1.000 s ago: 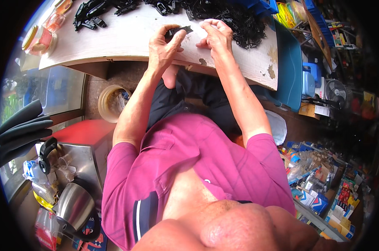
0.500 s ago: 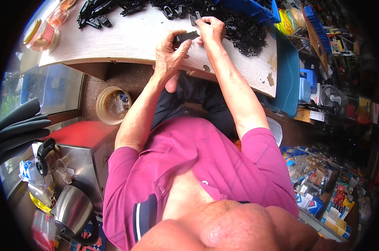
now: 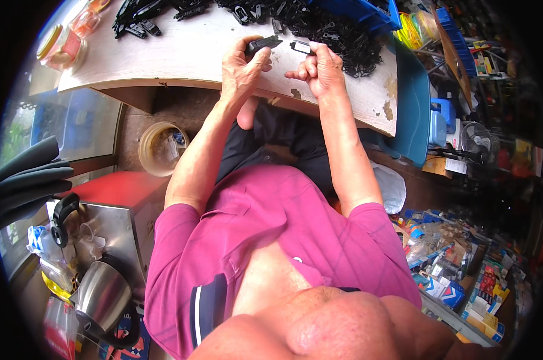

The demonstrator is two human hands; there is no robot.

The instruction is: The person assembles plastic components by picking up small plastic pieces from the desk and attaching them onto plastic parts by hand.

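Above the white tabletop (image 3: pixel 187 54), my left hand (image 3: pixel 238 75) is closed around a dark, elongated black plastic part (image 3: pixel 263 44), its narrow end pointing right. Just right of it, my right hand (image 3: pixel 326 71) pinches a small black piece with a pale rectangular face (image 3: pixel 301 47) between thumb and fingers. A small gap separates the two pieces. Beyond my hands lies a large heap of small black plastic parts (image 3: pixel 337 42). One loose greyish-black piece (image 3: pixel 277 26) rests at the heap's near edge. Further left is another cluster of longer black parts (image 3: pixel 144 27).
A blue crate (image 3: pixel 370 21) stands at the far right of the table, lidded jars (image 3: pixel 60 48) at the far left. On the floor below sits a round tub (image 3: pixel 162 149). A steel kettle (image 3: pixel 106 294) is at lower left, a teal chair (image 3: pixel 412 102) right of the table.
My right hand has drawn back from the heap's edge, moving right and nearer, and now shows the small pale-faced piece. My left hand keeps its black part, turned slightly.
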